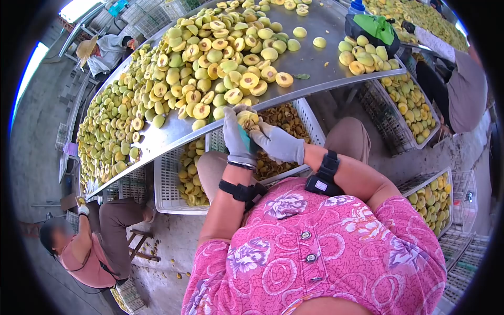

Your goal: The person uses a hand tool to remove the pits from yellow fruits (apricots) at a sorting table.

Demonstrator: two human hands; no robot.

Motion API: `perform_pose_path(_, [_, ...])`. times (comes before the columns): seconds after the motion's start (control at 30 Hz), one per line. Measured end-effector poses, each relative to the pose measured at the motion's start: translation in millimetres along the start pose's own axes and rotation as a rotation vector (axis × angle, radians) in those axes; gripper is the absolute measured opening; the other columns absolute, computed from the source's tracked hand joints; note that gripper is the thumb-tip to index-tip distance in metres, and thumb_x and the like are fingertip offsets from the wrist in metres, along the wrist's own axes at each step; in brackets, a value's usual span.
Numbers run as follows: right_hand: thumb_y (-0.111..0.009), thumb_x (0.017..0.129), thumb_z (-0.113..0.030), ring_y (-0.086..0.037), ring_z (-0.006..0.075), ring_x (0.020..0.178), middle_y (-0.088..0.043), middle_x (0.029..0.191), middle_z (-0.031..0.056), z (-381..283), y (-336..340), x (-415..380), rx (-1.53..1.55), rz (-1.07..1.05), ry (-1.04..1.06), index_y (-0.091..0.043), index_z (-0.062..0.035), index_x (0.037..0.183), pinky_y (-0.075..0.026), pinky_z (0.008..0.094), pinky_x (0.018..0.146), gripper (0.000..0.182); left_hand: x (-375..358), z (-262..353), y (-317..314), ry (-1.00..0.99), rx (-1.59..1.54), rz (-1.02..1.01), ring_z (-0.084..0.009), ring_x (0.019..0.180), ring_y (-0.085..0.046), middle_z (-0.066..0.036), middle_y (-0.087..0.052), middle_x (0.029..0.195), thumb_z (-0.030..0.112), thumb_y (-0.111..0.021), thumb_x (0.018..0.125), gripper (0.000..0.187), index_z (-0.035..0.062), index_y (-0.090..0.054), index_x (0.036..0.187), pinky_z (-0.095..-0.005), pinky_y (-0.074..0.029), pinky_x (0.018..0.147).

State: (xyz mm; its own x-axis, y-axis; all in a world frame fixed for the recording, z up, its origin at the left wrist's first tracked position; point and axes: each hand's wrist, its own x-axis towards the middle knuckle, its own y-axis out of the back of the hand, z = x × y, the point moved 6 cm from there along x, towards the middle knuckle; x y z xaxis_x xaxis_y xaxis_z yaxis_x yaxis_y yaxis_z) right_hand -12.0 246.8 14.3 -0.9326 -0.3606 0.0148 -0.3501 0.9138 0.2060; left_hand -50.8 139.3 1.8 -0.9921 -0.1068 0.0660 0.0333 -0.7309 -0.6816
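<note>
My left hand (237, 135), in a pale grey glove, is closed around a yellow peach piece (248, 121) just off the front edge of the table. A teal patch or handle (244, 138) shows along its palm; I cannot tell which. The fingers of my right hand (278, 142), gloved the same way, are closed against the same fruit from the other side. Beyond the hands, a large heap of halved peaches (210, 63) covers the metal table (310, 65), many with brown hollows facing up. Below the hands stands a white crate (311, 122) with brownish scraps.
Another white crate (181, 207) of peaches stands below the table at left. More filled crates (407, 107) (433, 202) are at right. A dark bag with green cloth (377, 29) lies at the table's far right. Other people (86, 247) (107, 55) (462, 89) sit around.
</note>
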Motion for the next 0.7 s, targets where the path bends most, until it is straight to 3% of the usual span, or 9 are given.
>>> perform_pose_path(0.07, [-0.043, 0.101, -0.029, -0.049, 0.0121, 0.041, -0.054, 0.065, 0.0042, -4, -3, -4, 0.049, -0.048, -0.101, -0.047, -0.0039, 0.121, -0.038, 0.0275, 0.036, 0.032, 0, -6, -2, 0.234, -0.098, -0.012, -0.0220, 0.084, -0.060, -0.009, -0.060, 0.090, 0.046, -0.049, 0.097, 0.043, 0.0033, -0.056, 0.099, -0.0365, -0.052, 0.077])
perform_pose_path(0.1, [-0.043, 0.101, -0.029, -0.047, 0.0112, 0.040, -0.052, 0.064, 0.0028, 0, -7, -6, 0.097, -0.095, -0.202, -0.047, -0.0046, 0.121, -0.037, 0.0266, 0.034, 0.032, 0, -5, -3, 0.235, -0.098, -0.011, -0.0220, 0.084, -0.060, -0.009, -0.060, 0.090, 0.046, -0.049, 0.097, 0.043, 0.0033, -0.056, 0.099, -0.0365, -0.052, 0.077])
perform_pose_path(0.2, [-0.043, 0.101, -0.032, -0.046, 0.0107, 0.039, -0.050, 0.062, 0.0019, 7, -13, -7, 0.248, -0.106, -0.221, -0.048, -0.0059, 0.115, -0.037, 0.0265, 0.033, 0.030, 1, -7, -2, 0.229, -0.074, 0.033, -0.0217, 0.080, -0.061, -0.010, -0.061, 0.090, 0.047, -0.045, 0.099, 0.047, 0.0016, -0.057, 0.098, -0.0348, -0.053, 0.070])
perform_pose_path(0.27, [-0.044, 0.101, -0.034, -0.045, 0.0114, 0.038, -0.049, 0.061, 0.0016, 13, -15, -6, 0.314, -0.110, -0.242, -0.048, -0.0057, 0.111, -0.036, 0.0274, 0.032, 0.031, 3, 5, -2, -0.058, 0.291, -0.015, -0.0215, 0.076, -0.061, -0.011, -0.062, 0.085, 0.050, -0.044, 0.098, 0.051, 0.0013, -0.058, 0.093, -0.0324, -0.053, 0.066])
perform_pose_path(0.3, [-0.044, 0.100, -0.036, -0.044, 0.0120, 0.037, -0.048, 0.061, 0.0012, 13, -16, -6, 0.375, -0.117, -0.259, -0.048, -0.0055, 0.107, -0.035, 0.0283, 0.032, 0.032, 3, 9, -6, -0.060, 0.291, -0.014, -0.0215, 0.076, -0.061, -0.011, -0.062, 0.085, 0.050, -0.044, 0.098, 0.051, 0.0013, -0.058, 0.093, -0.0324, -0.053, 0.066])
perform_pose_path(0.37, [-0.044, 0.100, -0.037, -0.044, 0.0120, 0.037, -0.047, 0.060, 0.0011, 9, -16, -10, 0.405, -0.157, -0.272, -0.048, -0.0063, 0.104, -0.035, 0.0283, 0.031, 0.031, -1, 2, -9, 0.244, 0.085, 0.006, -0.0205, 0.072, -0.061, -0.011, -0.062, 0.081, 0.050, -0.043, 0.099, 0.054, -0.0002, -0.061, 0.088, -0.0304, -0.052, 0.063])
perform_pose_path(0.63, [-0.047, 0.098, -0.046, -0.039, 0.0095, 0.034, -0.042, 0.054, -0.0023, 24, -27, -20, 0.645, -0.342, -0.456, -0.049, -0.0103, 0.093, -0.031, 0.0260, 0.030, 0.036, 0, 6, -9, 0.238, 0.341, -0.244, -0.0203, 0.067, -0.062, -0.013, -0.065, 0.075, 0.048, -0.044, 0.099, 0.057, -0.0014, -0.064, 0.079, -0.0295, -0.052, 0.062])
perform_pose_path(0.7, [-0.048, 0.096, -0.050, -0.032, 0.0060, 0.034, -0.040, 0.056, -0.0054, 19, -33, -28, 0.889, -0.447, -0.567, -0.050, -0.0109, 0.092, -0.026, 0.0236, 0.029, 0.039, -1, 5, -7, 0.247, 0.369, -0.282, -0.0206, 0.066, -0.063, -0.013, -0.065, 0.075, 0.048, -0.044, 0.099, 0.057, -0.0016, -0.064, 0.079, -0.0296, -0.053, 0.062])
